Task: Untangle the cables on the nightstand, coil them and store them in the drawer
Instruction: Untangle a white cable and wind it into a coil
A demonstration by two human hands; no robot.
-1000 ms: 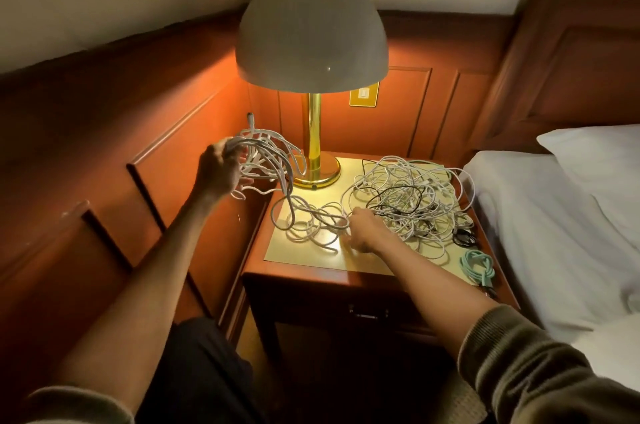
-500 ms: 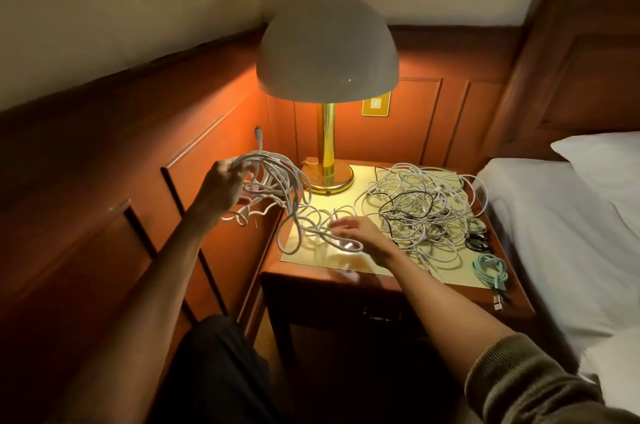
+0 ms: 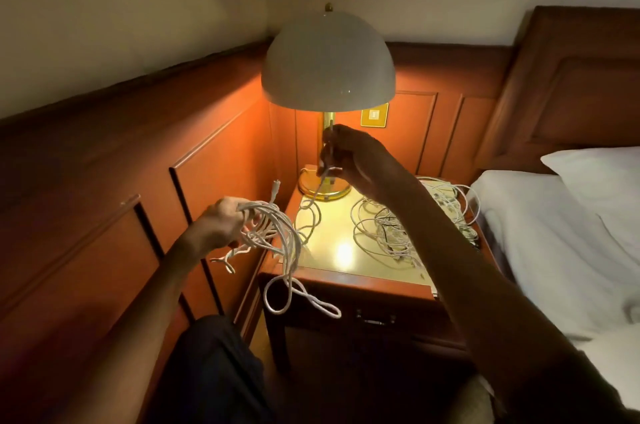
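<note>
Head view of a dim bedroom, lit by a domed lamp (image 3: 328, 59) at the back of a wooden nightstand (image 3: 332, 250). A white cable (image 3: 277, 233) is gripped by the L hand (image 3: 221, 224), fingers curled round a loose bunch of its loops, held just off the stand's L edge. Slack loops hang down in front of the closed drawer (image 3: 374, 305). One strand of the same cable is pinched by the R hand (image 3: 356, 156), fingers closed on it, raised in front of the lamp stem. From there the strand runs down to the tabletop & across to the bunch. A tangle of other cables (image 3: 391, 226) lies on the R half of the top. Step judged: this one cable is being freed & coiled. It is best done w/ the strand drawn in hand over hand, kept taut but not yanked, so no knot is tightened. Each new loop should be laid beside the others in the L hand, approx equal in size. The strand should be kept clear of the lamp stem, & the dangling loops gathered before the drawer is opened.
</note>
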